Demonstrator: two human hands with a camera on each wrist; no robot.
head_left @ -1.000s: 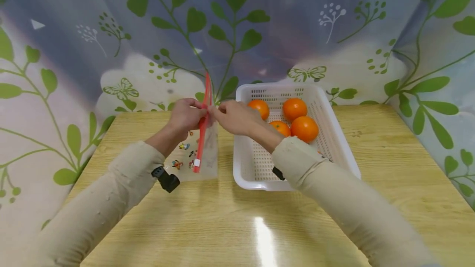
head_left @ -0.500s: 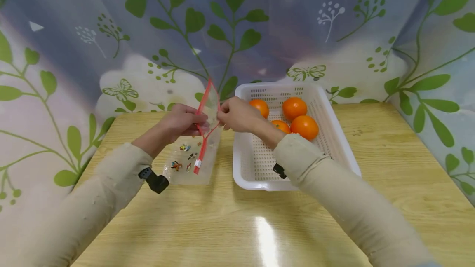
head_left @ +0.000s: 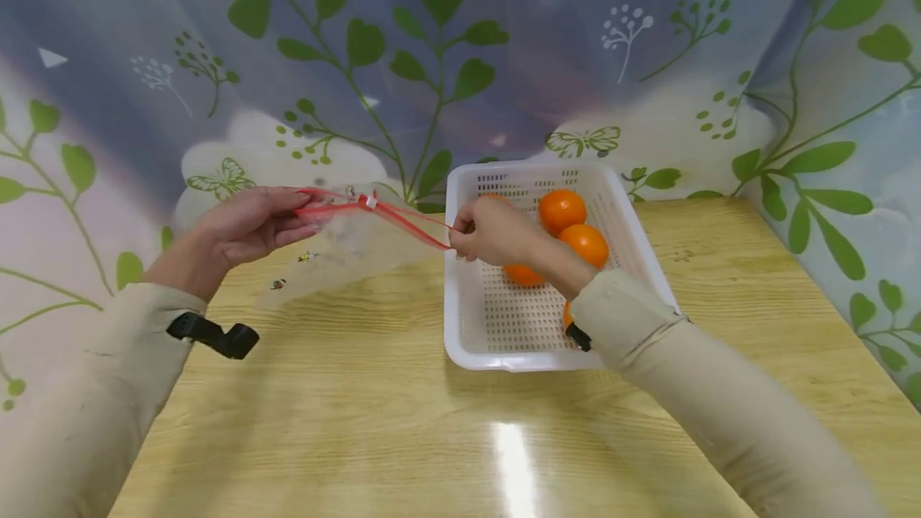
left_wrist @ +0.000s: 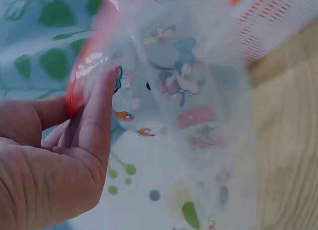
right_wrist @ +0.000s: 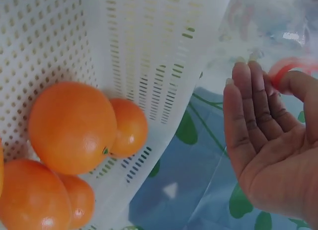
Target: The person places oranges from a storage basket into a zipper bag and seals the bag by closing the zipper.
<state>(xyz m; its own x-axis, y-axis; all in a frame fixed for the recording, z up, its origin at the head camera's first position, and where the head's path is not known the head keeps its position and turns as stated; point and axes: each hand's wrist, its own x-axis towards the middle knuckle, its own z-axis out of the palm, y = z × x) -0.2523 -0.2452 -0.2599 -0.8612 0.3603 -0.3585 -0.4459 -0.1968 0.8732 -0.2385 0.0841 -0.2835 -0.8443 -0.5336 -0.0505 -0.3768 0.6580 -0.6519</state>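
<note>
A clear zip bag with a red zip edge and small cartoon prints stretches between both hands. My left hand pinches one end of the red edge between thumb and fingers, as the left wrist view shows with the bag hanging beside the fingers. At the other end, my right hand pinches the red strip, above the left rim of the white basket. A white slider sits on the zip between the hands. Several oranges lie in the basket, partly hidden by the right hand and forearm.
The white perforated plastic basket stands on a wooden table, right of the bag. Behind the table hangs a cloth with printed leaves and butterflies. Each wrist carries a black strap.
The hands have moved apart, the left one leftward and the right one slightly right. The bag has swung from lengthwise to crosswise, its red edge now stretched between them and its slider farther up.
</note>
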